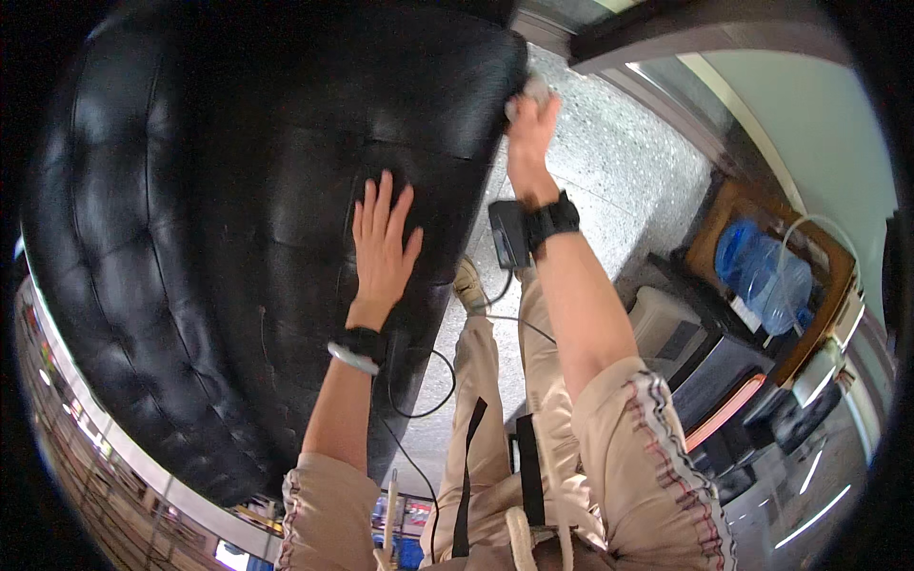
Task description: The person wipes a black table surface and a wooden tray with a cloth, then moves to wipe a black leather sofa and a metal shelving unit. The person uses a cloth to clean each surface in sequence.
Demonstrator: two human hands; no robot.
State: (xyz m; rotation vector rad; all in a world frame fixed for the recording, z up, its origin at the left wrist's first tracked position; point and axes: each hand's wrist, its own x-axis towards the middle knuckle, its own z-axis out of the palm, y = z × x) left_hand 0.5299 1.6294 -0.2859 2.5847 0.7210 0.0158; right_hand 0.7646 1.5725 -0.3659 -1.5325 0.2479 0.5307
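A large black tufted leather sofa (314, 178) fills the left and middle of the view. My left hand (382, 246) lies flat on its seat, palm down and fingers spread, holding nothing. At the sofa's front edge, near its far end, my right hand (532, 139) is closed around a pale greyish cloth (532, 96), which is blurred. Both wrists wear black straps; a small black device (509, 234) with a cable sits beside the right one, and a white band is on the left.
Speckled floor (600, 178) runs along the sofa's front, with my shoe (468, 285) on it. To the right are a blue water jug (764, 275) in a wooden stand and dark boxy items. Thin black cables hang by my arms and legs.
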